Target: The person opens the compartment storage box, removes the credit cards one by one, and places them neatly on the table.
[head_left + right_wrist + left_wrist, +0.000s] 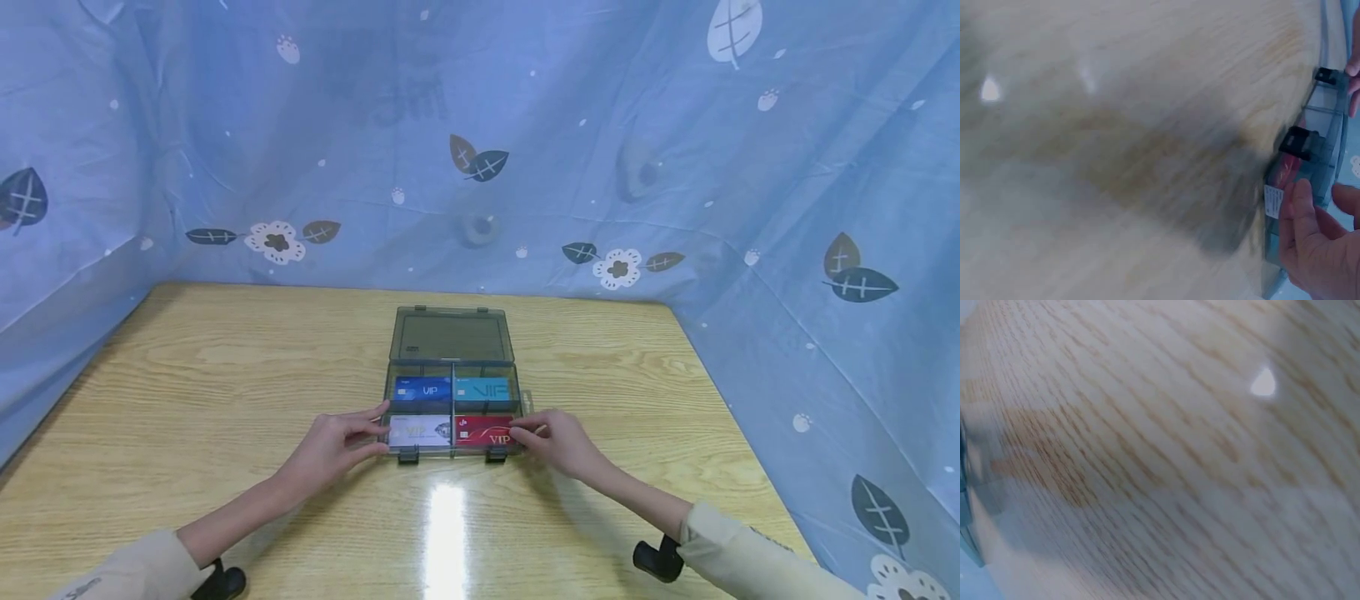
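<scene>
A dark see-through plastic box [452, 454] stands on the table with its lid [452, 335] laid back. In its back compartments are a dark blue VIP card [422, 388] and a light blue VIP card [480, 388]. The front ones hold a white VIP card [420, 431] and a red VIP card [480, 431]. My left hand [330, 446] touches the box's left side, fingers spread along it. At the right wall, my right hand [558, 443] has its fingertips over the red card's right end. The right wrist view shows this hand's thumb and fingers [1304, 195] apart at the box.
Two black latches [408, 456] stick out from the box's front edge. Beneath lies a wood-grain table [262, 358] with a bright light reflection in front of the box. A blue leaf-patterned cloth [360, 183] hangs around the back and sides.
</scene>
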Demonstrator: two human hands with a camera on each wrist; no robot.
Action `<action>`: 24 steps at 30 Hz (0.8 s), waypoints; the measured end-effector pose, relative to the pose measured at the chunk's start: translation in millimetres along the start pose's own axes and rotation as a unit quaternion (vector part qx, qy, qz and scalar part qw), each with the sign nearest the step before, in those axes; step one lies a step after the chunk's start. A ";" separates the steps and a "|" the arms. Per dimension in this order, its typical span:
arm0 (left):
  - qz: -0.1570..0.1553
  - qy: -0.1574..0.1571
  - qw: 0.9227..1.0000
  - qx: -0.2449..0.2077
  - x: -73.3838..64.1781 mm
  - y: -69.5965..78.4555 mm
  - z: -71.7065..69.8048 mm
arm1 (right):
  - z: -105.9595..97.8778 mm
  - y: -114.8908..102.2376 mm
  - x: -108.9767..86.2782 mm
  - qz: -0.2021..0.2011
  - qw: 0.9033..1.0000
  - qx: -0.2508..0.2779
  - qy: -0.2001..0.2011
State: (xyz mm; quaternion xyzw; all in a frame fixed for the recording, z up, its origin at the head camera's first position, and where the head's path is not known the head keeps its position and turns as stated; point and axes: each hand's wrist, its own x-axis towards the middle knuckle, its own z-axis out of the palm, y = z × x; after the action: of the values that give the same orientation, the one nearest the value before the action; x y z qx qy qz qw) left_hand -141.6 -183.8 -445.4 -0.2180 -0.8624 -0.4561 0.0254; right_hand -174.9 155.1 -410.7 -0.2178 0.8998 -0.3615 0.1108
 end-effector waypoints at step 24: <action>-0.002 -0.009 1.000 0.013 3.3 2.9 -2.1 | 1.6 -43.1 38.4 0.120 0.951 -0.236 -0.157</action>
State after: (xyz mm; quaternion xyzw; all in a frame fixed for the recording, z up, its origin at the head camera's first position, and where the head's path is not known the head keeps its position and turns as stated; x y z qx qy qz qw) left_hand -143.8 -183.0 -441.2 -0.2199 -0.8688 -0.4431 0.0198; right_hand -194.7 108.3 -383.3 -0.1827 0.9501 -0.0838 0.2386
